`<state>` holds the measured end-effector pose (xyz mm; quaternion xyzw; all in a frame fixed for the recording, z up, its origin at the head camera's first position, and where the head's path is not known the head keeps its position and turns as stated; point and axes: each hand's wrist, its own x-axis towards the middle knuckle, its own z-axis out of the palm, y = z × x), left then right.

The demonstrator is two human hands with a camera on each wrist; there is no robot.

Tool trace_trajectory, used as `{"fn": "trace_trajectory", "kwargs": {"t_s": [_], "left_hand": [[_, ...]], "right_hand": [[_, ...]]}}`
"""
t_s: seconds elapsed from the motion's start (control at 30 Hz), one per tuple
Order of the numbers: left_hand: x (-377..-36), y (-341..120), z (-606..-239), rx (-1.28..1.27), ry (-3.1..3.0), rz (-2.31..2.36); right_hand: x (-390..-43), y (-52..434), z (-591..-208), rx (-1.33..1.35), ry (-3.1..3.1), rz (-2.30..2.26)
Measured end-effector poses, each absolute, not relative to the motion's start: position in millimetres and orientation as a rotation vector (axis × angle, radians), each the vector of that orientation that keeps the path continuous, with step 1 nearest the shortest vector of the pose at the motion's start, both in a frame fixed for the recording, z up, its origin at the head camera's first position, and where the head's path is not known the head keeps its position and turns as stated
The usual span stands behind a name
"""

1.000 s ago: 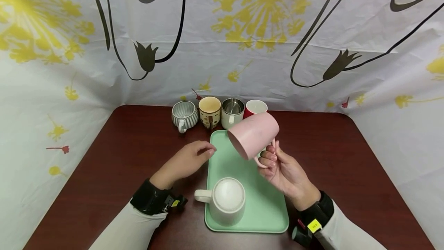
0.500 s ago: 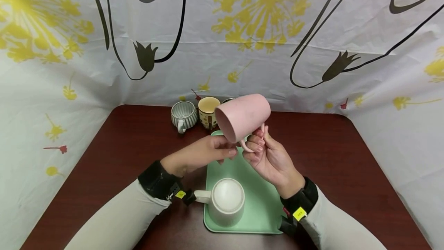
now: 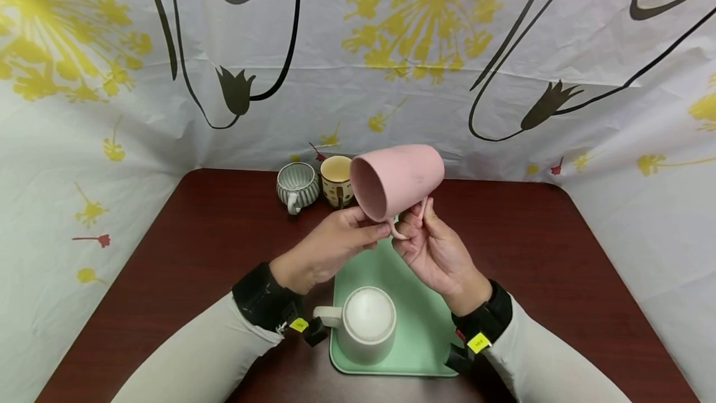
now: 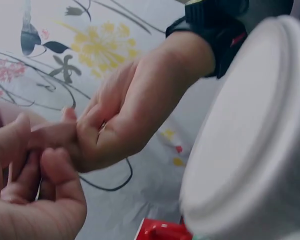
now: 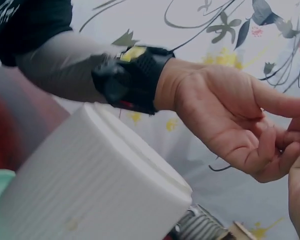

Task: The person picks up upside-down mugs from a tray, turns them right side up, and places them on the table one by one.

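Pink mug (image 3: 398, 180) hanging tilted, mouth sideways, above green tray (image 3: 425, 322). Right hand (image 3: 433, 252) pinching handle; left hand (image 3: 330, 247) curling fingertips at rim. Risk: thin pinch slipping, mug dropping onto upturned white mug (image 3: 366, 323) and chipping.

I counted four mugs in plain view. One pink mug (image 3: 398, 180) was up in the air between my two hands, the left hand (image 3: 330, 247) and the right hand (image 3: 433, 254). One white mug (image 3: 365, 323) stood upside down on the single green tray (image 3: 416, 303). Two more mugs stood at the back of the surface (image 3: 168, 278): one grey striped mug (image 3: 298, 184) and one tan dotted mug (image 3: 336, 179). The left wrist view showed part of one red mug (image 4: 162, 231) as well, which made five mugs, one tray and two hands.
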<state>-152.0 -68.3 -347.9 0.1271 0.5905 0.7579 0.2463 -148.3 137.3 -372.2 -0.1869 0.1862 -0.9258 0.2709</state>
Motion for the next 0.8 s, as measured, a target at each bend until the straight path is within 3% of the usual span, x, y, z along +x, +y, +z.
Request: {"fn": "trace_trajectory", "kwargs": {"t_s": [0.5,0.8], "left_hand": [[-152,-59,-339,0.214,1.67,2.153],[-153,-58,-336,0.248,1.745,2.133]], "right_hand": [[-144,141,-371,-0.417,1.14,-2.48],[-141,142,-375,-0.178,1.668,-2.244]]}}
